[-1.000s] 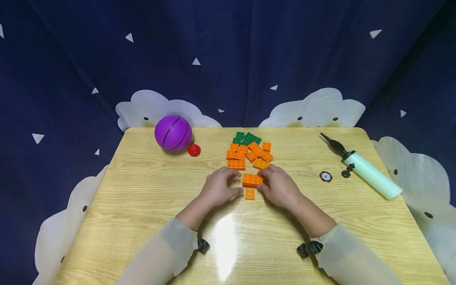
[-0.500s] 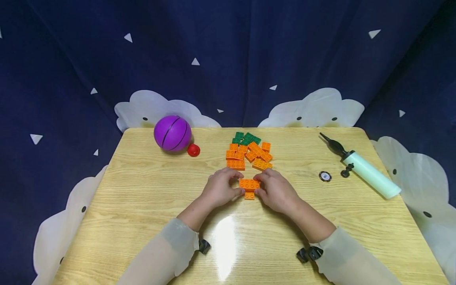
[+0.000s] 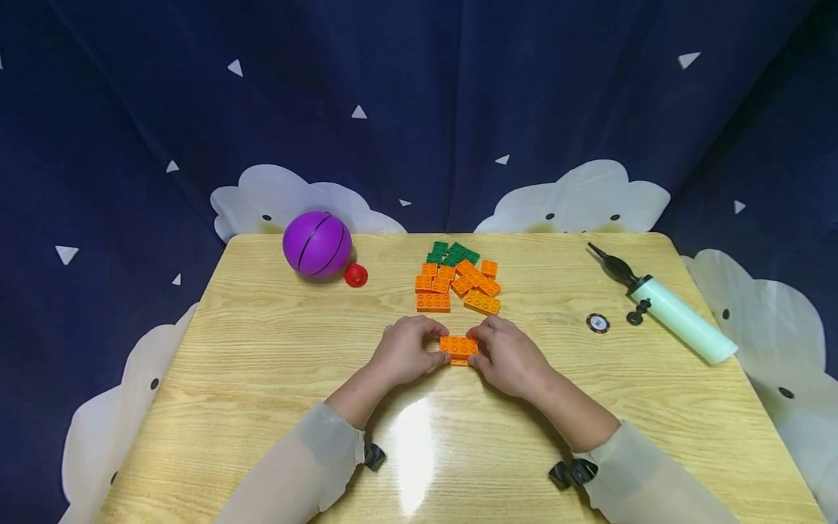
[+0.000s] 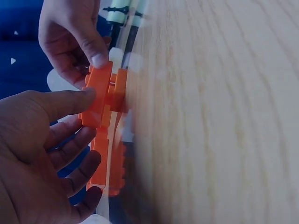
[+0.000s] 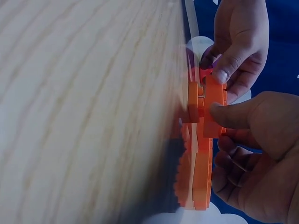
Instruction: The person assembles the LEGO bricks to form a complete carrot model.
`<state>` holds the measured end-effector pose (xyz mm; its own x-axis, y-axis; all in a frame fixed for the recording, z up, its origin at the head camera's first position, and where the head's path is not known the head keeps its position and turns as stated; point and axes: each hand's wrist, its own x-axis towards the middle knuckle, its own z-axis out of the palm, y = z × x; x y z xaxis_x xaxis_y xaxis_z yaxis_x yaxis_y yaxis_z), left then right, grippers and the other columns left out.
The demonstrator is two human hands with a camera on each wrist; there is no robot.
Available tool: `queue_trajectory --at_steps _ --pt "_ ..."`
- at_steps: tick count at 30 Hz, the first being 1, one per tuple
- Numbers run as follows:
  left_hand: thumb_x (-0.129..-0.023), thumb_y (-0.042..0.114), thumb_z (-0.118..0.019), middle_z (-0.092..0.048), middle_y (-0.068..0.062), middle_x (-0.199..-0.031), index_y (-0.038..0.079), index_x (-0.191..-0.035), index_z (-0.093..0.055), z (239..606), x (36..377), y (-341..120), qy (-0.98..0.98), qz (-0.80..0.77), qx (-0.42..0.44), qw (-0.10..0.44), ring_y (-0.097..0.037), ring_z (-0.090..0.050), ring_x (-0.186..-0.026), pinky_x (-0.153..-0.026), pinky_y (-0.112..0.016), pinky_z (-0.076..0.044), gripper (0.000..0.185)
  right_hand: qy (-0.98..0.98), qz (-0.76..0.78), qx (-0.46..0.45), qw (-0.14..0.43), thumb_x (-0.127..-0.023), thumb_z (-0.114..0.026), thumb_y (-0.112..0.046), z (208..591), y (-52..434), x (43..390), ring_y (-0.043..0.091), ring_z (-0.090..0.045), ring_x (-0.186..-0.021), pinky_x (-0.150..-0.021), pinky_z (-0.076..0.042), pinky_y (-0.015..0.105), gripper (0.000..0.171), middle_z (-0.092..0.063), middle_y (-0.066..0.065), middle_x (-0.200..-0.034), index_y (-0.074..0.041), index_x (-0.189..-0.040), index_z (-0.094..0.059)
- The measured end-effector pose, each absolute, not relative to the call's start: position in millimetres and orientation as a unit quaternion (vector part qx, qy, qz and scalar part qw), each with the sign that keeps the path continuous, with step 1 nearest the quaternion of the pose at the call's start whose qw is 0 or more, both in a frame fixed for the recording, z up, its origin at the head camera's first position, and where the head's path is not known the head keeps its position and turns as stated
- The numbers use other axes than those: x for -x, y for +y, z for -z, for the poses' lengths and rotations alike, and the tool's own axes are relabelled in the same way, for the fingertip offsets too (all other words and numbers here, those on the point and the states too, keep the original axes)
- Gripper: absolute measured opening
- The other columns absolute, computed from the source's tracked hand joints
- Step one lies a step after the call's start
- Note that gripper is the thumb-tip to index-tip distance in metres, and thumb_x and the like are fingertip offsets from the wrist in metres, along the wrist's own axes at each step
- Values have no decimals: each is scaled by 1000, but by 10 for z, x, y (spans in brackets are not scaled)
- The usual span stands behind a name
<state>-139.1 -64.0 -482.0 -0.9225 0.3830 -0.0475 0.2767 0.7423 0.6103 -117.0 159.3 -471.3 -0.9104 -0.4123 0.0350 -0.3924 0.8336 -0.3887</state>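
In the head view a long orange building brick (image 3: 458, 346) is pinched at its left end by my left hand (image 3: 407, 351) and at its right end by my right hand (image 3: 511, 358). Underneath lies a small square orange brick (image 3: 460, 362), mostly covered by the long one from above. From the left wrist, the long brick (image 4: 98, 105) sits studs-up close over the small brick (image 4: 120, 91), and a slim gap shows between them. The right wrist view has my right thumb (image 5: 229, 115) against the long brick's near side, with the small brick (image 5: 193, 102) on the table.
Several orange bricks (image 3: 433, 302) and green bricks (image 3: 461, 255) lie just beyond my hands. A purple ball (image 3: 318, 245) and a red cap-like piece (image 3: 356, 276) stand at the back left. To the right are a round chip (image 3: 598, 323), a dark small piece (image 3: 635, 317) and a pale green hand pump (image 3: 681, 320).
The long brick has moved left and then toward me, over the small square brick. My left hand, apart from it at first, now pinches its left end.
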Motion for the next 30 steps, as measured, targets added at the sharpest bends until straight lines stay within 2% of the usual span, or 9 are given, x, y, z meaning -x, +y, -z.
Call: queue_trajectory --at_steps 18,24,30 --pt "-83 37 -88 -72 8 -114 24 -112 -76 4849 1331 -636 930 -303 -185 89 -21 -61 -107 -94 -47 -43 34 959 183 213 33 -88 -82 -24 4708 1578 1114 20 -58 -91 -83 -52 41 37 -63 4 -108 -6 -119 -72" --pt "-82 35 -89 -73 6 -117 24 -111 -77 4861 1333 -634 927 -315 -183 90 -23 -63 -111 -98 -50 -44 33 961 179 207 39 -87 -83 -22 4721 1569 1130 23 -62 -98 -88 -54 43 36 -64 4 -110 -6 -118 -73" --pt "-81 32 -90 -73 4 -121 23 -111 -77 4898 1342 -636 923 -331 -174 96 -24 -63 -116 -104 -45 -45 34 960 182 211 40 -86 -84 -21 4728 1578 1147 22 -62 -94 -86 -54 42 37 -64 3 -109 -6 -118 -73"
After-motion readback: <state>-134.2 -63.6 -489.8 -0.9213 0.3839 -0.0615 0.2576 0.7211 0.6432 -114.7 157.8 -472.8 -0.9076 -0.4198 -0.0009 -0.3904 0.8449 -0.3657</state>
